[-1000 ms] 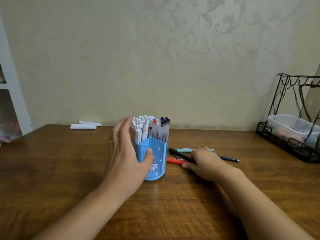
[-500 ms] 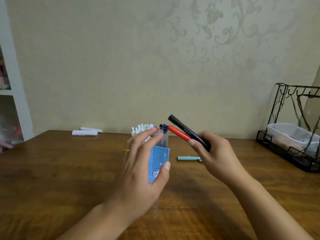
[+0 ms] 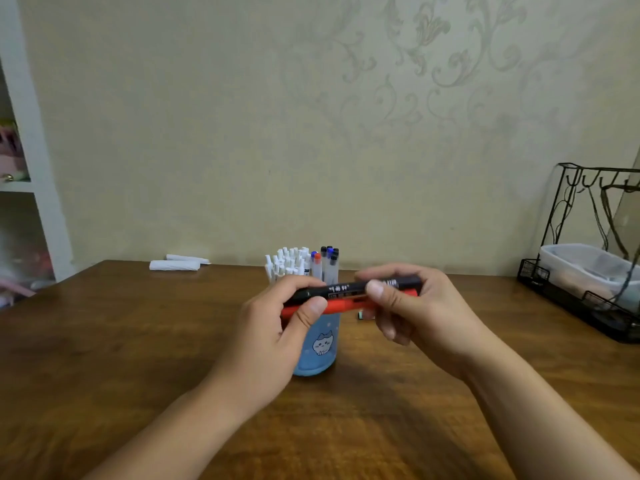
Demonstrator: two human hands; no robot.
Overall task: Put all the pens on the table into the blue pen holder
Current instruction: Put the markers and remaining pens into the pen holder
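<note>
hands (image 3: 277, 327) pinching slim black marker (image 3: 346, 289), red marker (image 3: 346, 306)

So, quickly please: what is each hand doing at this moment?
Left hand: closed grip on the left ends of the black marker and the red marker.
Right hand: closed grip on their right ends.

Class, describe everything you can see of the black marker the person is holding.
The black marker is a thick, smooth pen, plastic by its look, with pale printed characters along its barrel. It lies roughly level, held off the table in front of the blue pen holder. The left hand pinches its left end, and the right hand grips its right part. A red marker lies pressed alongside, just below it. Its tips are hidden by the fingers.
</note>
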